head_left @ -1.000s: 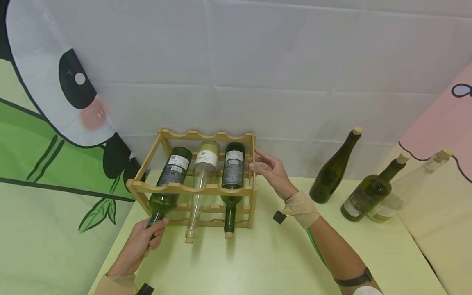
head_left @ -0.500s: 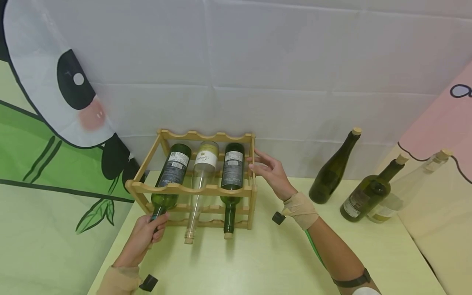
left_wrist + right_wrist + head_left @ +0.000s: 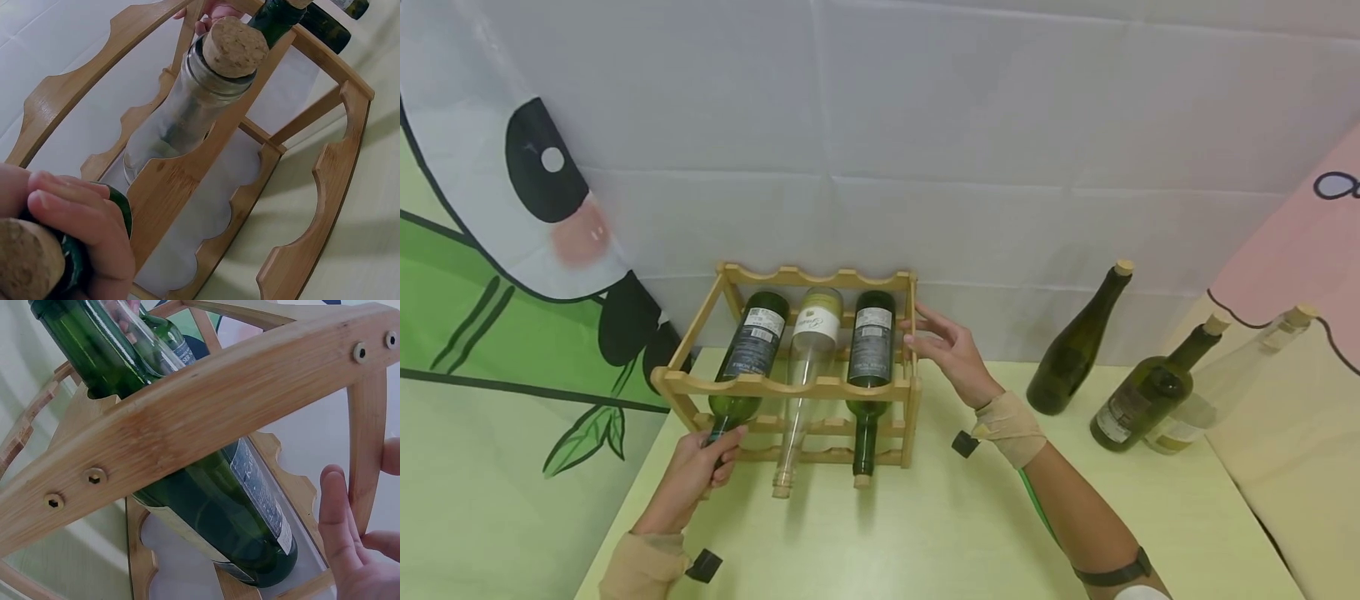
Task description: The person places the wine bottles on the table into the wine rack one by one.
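Under the upper near rail [image 3: 784, 387] of the wooden wine rack [image 3: 838, 387], in its leftmost place, lies a dark green wine bottle [image 3: 749, 350], neck toward the near side. Let go before it beds firmly, it could roll right and knock the clear glass bottle [image 3: 815, 323]; a sideways push on the neck might skew the rack on the table [image 3: 850, 550]. The left hand [image 3: 691, 471], forearm angled from the near left, has its fingers curled round that neck; the right hand [image 3: 953, 354] pinches the rack's far right post [image 3: 367, 425], fingers on both sides.
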Demonstrator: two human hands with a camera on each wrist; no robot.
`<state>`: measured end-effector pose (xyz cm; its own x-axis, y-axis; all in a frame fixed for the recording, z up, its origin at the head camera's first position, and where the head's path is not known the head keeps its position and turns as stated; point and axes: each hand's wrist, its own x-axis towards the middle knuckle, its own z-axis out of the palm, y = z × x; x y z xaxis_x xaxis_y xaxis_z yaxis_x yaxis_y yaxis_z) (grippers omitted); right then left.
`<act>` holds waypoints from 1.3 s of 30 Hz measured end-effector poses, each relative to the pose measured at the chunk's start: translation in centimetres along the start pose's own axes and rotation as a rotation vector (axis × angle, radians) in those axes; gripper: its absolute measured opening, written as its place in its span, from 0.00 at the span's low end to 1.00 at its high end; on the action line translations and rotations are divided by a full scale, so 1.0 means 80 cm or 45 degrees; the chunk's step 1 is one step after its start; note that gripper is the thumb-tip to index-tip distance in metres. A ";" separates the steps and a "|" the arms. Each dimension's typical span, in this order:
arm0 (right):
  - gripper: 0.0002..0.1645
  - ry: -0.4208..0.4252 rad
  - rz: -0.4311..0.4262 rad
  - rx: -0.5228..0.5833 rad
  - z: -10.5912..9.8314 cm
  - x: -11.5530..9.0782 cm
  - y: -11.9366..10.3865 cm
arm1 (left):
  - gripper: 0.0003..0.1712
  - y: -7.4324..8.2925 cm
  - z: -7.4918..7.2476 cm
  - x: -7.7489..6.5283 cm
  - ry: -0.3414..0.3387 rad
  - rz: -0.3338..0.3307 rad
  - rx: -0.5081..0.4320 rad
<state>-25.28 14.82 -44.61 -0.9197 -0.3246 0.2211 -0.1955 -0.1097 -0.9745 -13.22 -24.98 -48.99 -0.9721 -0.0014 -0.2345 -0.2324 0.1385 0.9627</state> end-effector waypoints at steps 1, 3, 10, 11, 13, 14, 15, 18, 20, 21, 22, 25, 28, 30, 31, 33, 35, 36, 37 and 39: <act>0.44 0.001 -0.003 -0.005 0.000 0.000 0.000 | 0.24 0.001 0.000 0.000 0.007 -0.006 0.002; 0.43 0.005 -0.006 -0.010 -0.001 0.001 0.000 | 0.24 0.002 -0.001 0.001 0.017 -0.022 0.008; 0.44 0.000 0.005 -0.011 0.000 -0.002 0.000 | 0.24 -0.001 -0.001 -0.004 -0.017 -0.151 -0.001; 0.44 0.001 0.006 -0.012 0.000 -0.002 0.000 | 0.24 -0.003 -0.001 -0.006 -0.029 -0.157 -0.011; 0.44 0.007 0.010 -0.007 0.000 -0.002 0.001 | 0.22 -0.006 0.002 -0.010 -0.044 -0.144 -0.040; 0.44 0.011 0.011 -0.007 0.000 -0.002 0.001 | 0.21 -0.008 0.003 -0.012 -0.042 -0.129 -0.044; 0.44 0.015 0.012 -0.002 0.000 -0.002 0.002 | 0.21 -0.010 0.005 -0.014 -0.031 -0.118 -0.040; 0.44 0.019 0.011 0.005 0.000 -0.002 0.003 | 0.21 -0.015 0.011 -0.020 0.033 -0.096 -0.009; 0.44 0.016 0.009 0.008 0.000 -0.001 0.004 | 0.24 -0.018 0.014 -0.022 0.078 -0.087 0.024; 0.44 0.015 0.010 0.010 0.000 -0.001 0.004 | 0.25 -0.020 0.015 -0.023 0.101 -0.083 0.039; 0.44 0.013 0.010 0.009 0.000 -0.001 0.004 | 0.26 -0.021 0.016 -0.023 0.119 -0.077 0.046; 0.44 0.017 0.009 0.007 0.001 0.000 0.002 | 0.25 -0.022 0.018 -0.021 0.153 -0.043 0.064; 0.43 0.014 0.005 0.004 0.001 0.000 0.000 | 0.22 -0.022 0.018 -0.020 0.163 -0.010 0.070; 0.43 0.015 0.003 0.007 0.001 0.000 0.000 | 0.21 -0.023 0.017 -0.019 0.152 0.007 0.062; 0.43 0.014 0.002 0.010 0.001 0.000 0.001 | 0.21 -0.023 0.017 -0.018 0.145 0.009 0.046; 0.43 0.015 -0.001 0.015 0.000 0.000 0.001 | 0.21 -0.024 0.015 -0.017 0.123 0.003 -0.001; 0.43 0.015 -0.002 0.020 0.000 0.000 0.002 | 0.21 -0.025 0.013 -0.015 0.099 -0.011 -0.062; 0.43 0.014 -0.003 0.023 0.000 0.000 0.002 | 0.22 -0.026 0.012 -0.015 0.086 -0.018 -0.094; 0.43 0.013 -0.004 0.025 0.000 0.000 0.002 | 0.22 -0.027 0.011 -0.014 0.073 -0.025 -0.124; 0.43 0.013 -0.003 0.029 0.000 0.000 0.002 | 0.22 -0.029 0.008 -0.013 0.042 -0.035 -0.172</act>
<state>-25.29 14.81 -44.80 -0.9227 -0.3144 0.2229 -0.1901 -0.1319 -0.9729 -11.61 -24.63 -51.08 -0.9653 -0.0363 -0.2585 -0.2588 0.0029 0.9659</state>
